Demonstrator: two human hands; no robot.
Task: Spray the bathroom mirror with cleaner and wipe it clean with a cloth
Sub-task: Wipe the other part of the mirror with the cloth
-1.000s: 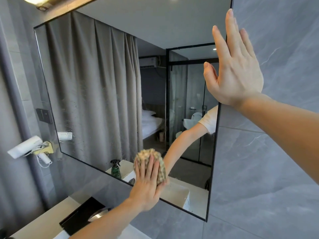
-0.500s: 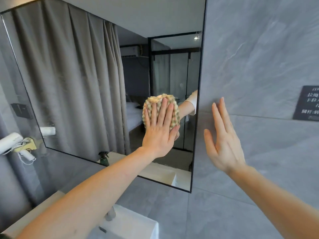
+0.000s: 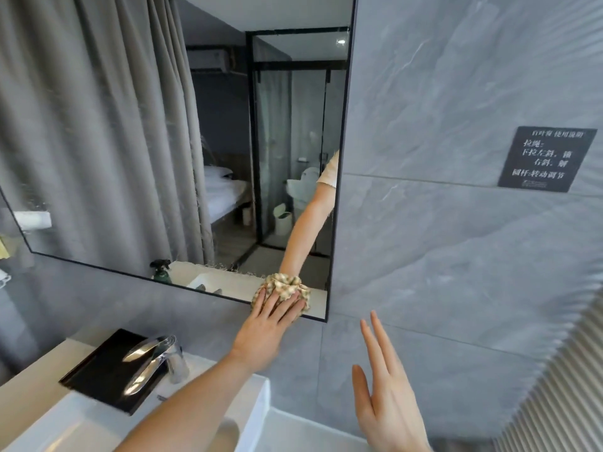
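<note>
I see the left hand (image 3: 270,318) flat, fingers straight, pressing the cloth (image 3: 287,286) on the mirror (image 3: 130,125), lower right corner, half hiding it; right hand (image 3: 381,399) fingers straight, wrist cut off; spray bottle (image 3: 161,272) only reflected.

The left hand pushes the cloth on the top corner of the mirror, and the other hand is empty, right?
Not the top: the head view shows the left hand pushing the cloth on the bottom corner of the mirror. The right hand is empty.
</note>
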